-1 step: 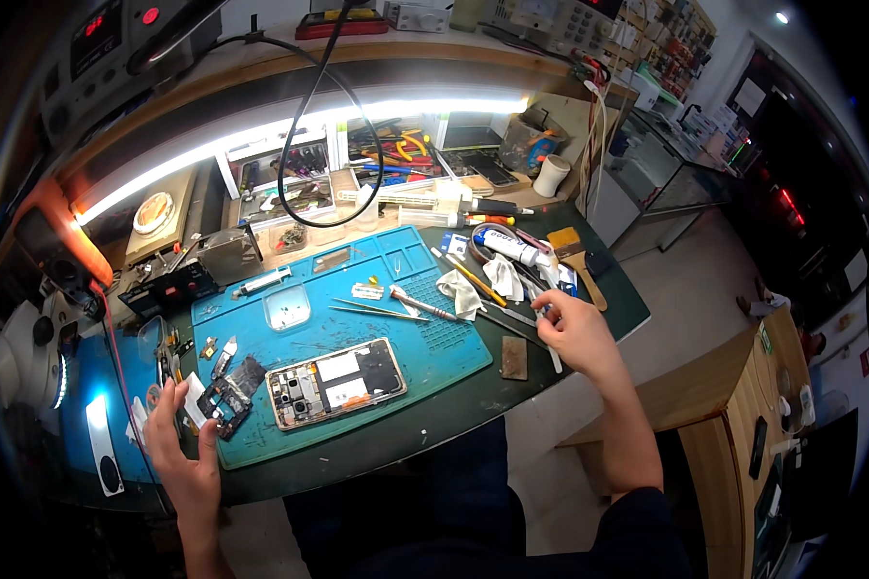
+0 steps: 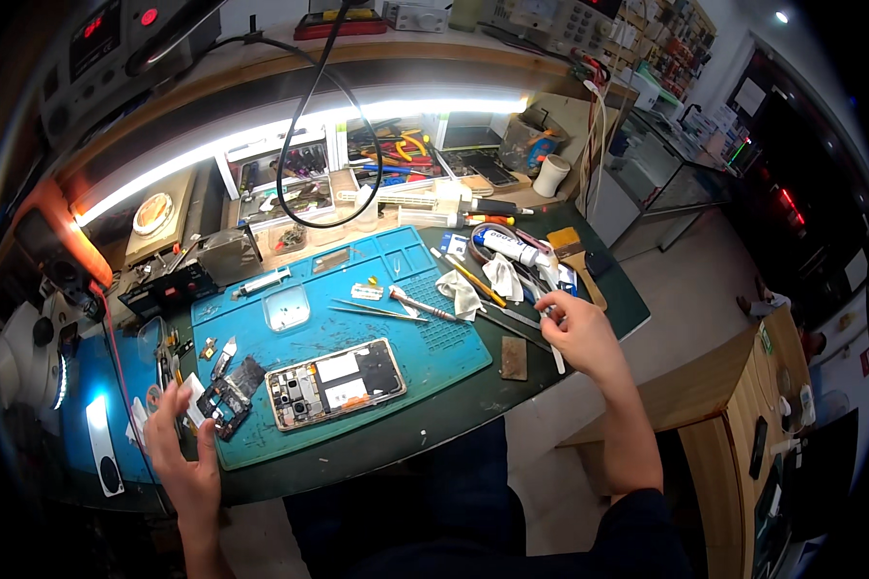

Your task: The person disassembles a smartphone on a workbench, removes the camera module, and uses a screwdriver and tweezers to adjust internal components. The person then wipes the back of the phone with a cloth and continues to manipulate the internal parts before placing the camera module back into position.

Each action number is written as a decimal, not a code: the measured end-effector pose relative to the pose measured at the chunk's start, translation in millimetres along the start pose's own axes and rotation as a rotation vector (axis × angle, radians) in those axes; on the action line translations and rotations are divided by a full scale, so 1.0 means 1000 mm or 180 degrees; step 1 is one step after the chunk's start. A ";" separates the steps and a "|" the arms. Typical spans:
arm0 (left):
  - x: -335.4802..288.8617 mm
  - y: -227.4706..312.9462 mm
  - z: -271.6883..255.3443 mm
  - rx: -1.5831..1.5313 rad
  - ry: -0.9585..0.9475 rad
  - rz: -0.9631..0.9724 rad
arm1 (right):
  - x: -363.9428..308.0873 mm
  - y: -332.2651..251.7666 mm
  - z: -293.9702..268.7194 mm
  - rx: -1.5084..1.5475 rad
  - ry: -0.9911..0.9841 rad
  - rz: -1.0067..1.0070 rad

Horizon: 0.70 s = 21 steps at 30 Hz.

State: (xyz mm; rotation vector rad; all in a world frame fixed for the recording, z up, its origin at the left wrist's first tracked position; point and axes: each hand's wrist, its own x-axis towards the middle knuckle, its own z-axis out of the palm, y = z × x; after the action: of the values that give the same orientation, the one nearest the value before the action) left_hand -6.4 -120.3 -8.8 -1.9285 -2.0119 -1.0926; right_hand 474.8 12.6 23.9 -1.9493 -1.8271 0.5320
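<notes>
My left hand [image 2: 182,455] hovers at the left edge of the blue work mat [image 2: 352,294], fingers apart and holding nothing. Close beside it lie black phone inner parts [image 2: 230,398] with a loose flex piece. An opened phone [image 2: 338,384], its battery and boards exposed, rests face down at the mat's near edge. My right hand [image 2: 587,333] is over the tools right of the mat, fingertips pinched together. What they grip is mostly hidden. A thin metal strip [image 2: 558,361] shows beneath that hand, and a small brown block [image 2: 514,358] lies to its left.
Tweezers [image 2: 378,310], a screwdriver [image 2: 421,303] and a clear dish [image 2: 287,307] lie on the mat. Right of it are crumpled tissues [image 2: 460,293], a white tube [image 2: 510,247] and a brush [image 2: 579,262]. A black cable [image 2: 282,183] loops down over the bench.
My right hand has shifted very slightly to the right, its fingers still pinched. The left hand and the phone stay where they were.
</notes>
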 end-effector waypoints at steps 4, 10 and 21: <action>-0.001 -0.004 0.009 -0.0317 0.0182 0.0642 | -0.001 0.017 0.009 -0.0176 0.0369 -0.0316; -0.011 -0.010 0.015 -0.0503 0.0078 0.1037 | 0.014 0.015 0.029 -0.0681 0.1276 -0.0922; -0.019 -0.003 0.029 -0.0521 0.0220 0.1313 | 0.054 -0.004 0.044 -0.0654 0.1147 -0.0941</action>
State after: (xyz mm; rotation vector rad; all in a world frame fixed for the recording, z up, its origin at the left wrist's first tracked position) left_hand 5.1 -118.7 -41.5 -2.2151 -1.4339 -1.2177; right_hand 451.6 68.3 -10.6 -1.7117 -1.9357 -0.0991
